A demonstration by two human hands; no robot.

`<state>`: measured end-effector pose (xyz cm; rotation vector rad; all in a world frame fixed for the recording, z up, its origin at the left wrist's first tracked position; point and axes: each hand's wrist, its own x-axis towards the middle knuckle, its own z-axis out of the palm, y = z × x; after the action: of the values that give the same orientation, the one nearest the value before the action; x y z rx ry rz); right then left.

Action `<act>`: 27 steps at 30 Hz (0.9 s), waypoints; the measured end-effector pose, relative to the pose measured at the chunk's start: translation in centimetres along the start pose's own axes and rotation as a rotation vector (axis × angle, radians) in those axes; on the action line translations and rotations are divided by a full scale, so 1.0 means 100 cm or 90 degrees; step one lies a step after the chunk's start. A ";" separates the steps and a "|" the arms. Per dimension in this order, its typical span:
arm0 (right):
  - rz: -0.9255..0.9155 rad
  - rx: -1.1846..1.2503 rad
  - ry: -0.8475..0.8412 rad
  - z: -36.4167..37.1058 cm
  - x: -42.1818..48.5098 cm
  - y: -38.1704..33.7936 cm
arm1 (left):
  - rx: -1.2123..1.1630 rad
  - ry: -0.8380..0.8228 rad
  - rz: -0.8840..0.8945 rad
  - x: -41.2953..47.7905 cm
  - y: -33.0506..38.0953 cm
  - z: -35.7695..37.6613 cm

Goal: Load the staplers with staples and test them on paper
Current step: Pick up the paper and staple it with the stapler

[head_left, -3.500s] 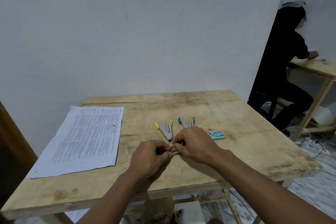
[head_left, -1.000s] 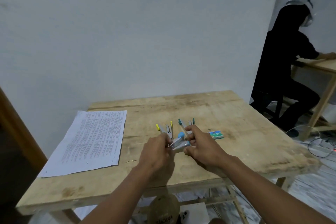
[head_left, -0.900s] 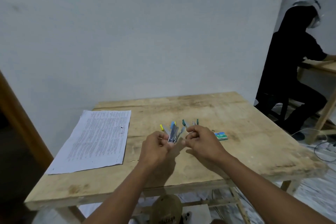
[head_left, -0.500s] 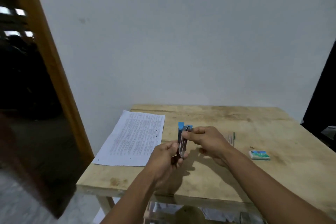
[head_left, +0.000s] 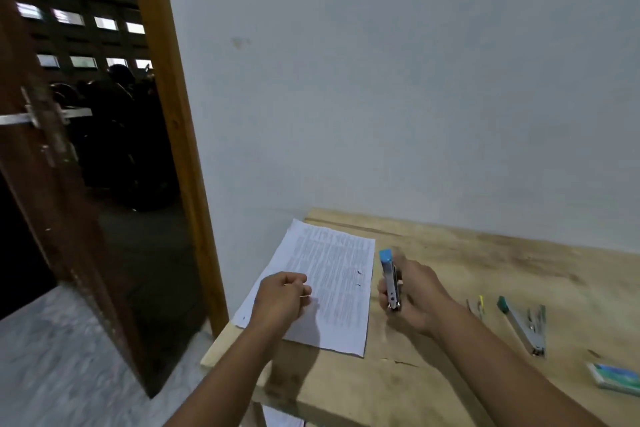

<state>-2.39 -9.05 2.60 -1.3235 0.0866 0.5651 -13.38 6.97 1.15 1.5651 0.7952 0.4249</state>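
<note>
The right hand's fingers (head_left: 382, 295) are curled tight round the blue-tipped stapler (head_left: 390, 279), gripping its lower half. The stapler stands nearly upright with the blue tip on top, over the table (head_left: 502, 263) and just beside the right edge of the paper (head_left: 332, 274), not touching it.

It looks like a small, light, rigid metal tool with smooth sides that could slip. It is probably best held across the middle of the body, leaving the thumb free to press the top arm down. The sprung hinge may gape if the grip loosens.

The right hand (head_left: 415, 298) has a straight wrist, and its forearm comes in from the lower right.

The left hand (head_left: 280, 298) sits over the near left part of the sheet with its fingers curled in. A pale sliver shows at the fingertips, perhaps a staple strip, but it is too small to tell whether the fingers pinch anything. The left forearm rises from the bottom centre.
</note>
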 end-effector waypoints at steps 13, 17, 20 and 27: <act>-0.138 -0.721 0.148 0.019 0.089 0.031 | 0.515 0.069 0.088 0.097 -0.001 -0.020; -0.114 -0.673 0.102 0.018 0.102 0.026 | 0.412 0.024 0.055 0.116 0.005 -0.021; -0.155 -0.623 0.104 0.012 0.102 0.024 | 0.200 -0.032 0.038 0.116 0.010 -0.026; -0.070 -0.220 -0.021 -0.016 0.073 0.004 | 0.068 -0.167 0.044 0.083 0.019 -0.043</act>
<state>4.13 -8.00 -0.95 -1.6431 -0.1159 0.5227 -10.09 15.82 2.24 1.7104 0.5702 0.2237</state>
